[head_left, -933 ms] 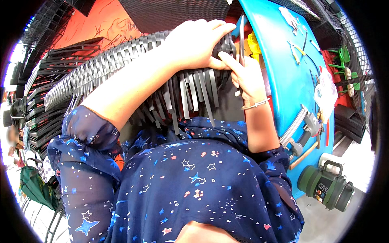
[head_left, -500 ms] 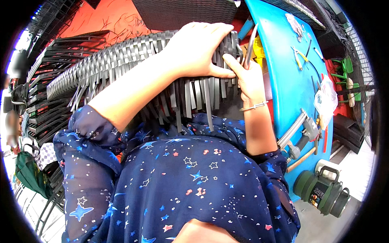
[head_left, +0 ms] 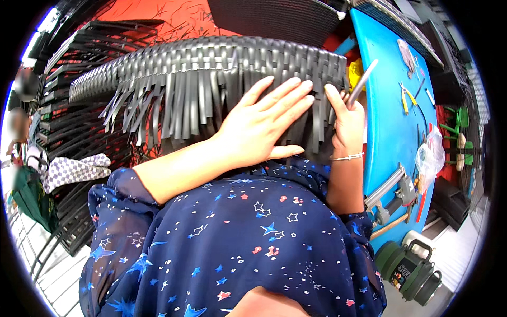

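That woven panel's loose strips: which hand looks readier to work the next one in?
Probably the right hand: it grips a metal tool at the woven panel edge, while the left hand lies flat, steadying.

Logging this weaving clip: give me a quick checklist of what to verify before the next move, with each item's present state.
1. Left hand flat on the woven panel, fingers spread: ok.
2. Right hand shut on the metal tool: ok.
3. Tool tip seated between strips: cannot tell, hidden behind the panel's edge.
4. Loose strip ends hang free below the woven band: ok.
5. Pliers lie on the blue table, apart from both hands: ok.
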`<state>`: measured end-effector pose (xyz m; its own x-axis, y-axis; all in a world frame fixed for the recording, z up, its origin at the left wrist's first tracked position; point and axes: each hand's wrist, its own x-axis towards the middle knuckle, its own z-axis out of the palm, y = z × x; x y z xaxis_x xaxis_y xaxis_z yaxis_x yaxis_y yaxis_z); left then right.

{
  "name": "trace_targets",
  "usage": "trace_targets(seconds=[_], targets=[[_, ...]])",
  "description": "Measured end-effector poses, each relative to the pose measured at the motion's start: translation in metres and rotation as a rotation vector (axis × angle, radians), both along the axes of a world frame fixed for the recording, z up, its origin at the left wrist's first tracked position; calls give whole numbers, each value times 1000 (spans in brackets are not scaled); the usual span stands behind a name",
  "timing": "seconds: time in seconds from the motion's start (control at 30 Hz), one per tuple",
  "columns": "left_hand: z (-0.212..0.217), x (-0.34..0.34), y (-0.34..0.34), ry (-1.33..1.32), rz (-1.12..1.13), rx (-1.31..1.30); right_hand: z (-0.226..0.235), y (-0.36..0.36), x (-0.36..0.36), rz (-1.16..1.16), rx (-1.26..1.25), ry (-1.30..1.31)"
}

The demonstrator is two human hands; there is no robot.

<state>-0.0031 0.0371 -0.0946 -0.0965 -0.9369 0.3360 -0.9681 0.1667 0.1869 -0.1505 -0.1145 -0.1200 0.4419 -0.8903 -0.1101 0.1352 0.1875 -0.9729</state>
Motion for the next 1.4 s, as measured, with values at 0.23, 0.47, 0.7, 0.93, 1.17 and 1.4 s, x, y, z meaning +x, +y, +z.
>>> trace_targets(seconds=[0.23, 0.47, 0.7, 0.93, 1.17, 1.4], targets=[[-17, 1, -2, 52, -27, -93, -17, -5, -6, 0, 10, -61], [-21, 3, 0, 88, -26, -126, -33, -7, -2, 12, -59, -144], [-28, 2, -1, 96, -18, -132, -32, -1, 4, -2, -73, -166], [-35, 2, -2, 68, -21, -198, -34, -2, 1, -23, -47, -122], [-41, 2, -2, 155, -42, -239, -43, -8, -5, 94, -110, -134], [-41, 1, -2, 155, -35, -228, -39, -5, -1, 59, -84, -176]])
